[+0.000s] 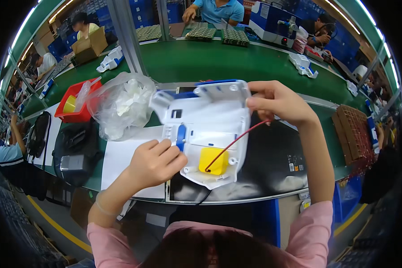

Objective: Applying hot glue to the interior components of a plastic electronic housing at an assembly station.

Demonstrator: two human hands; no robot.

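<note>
A white plastic housing (210, 119) with blue edging is held up over the bench, its hollow inside turned toward me. My right hand (281, 102) pinches its upper right corner between thumb and fingers. At the left edge, beside a small blue part (181, 137), my left hand (156, 164) is closed with curled fingers on the housing's rim; its fingertips are partly hidden. A yellow block (214, 161) sits in the lower part of the shell. From it a red wire (236, 139) runs up toward my right hand's fingers.
A clear bag of white pieces (125, 107) and a red bin (78, 102) stand at left. Beneath the housing lies a black mat (272, 165) beside white paper (114, 163). Brown racks (350, 131) stand at right. Across the green conveyor (178, 58), a person in blue (219, 11) works.
</note>
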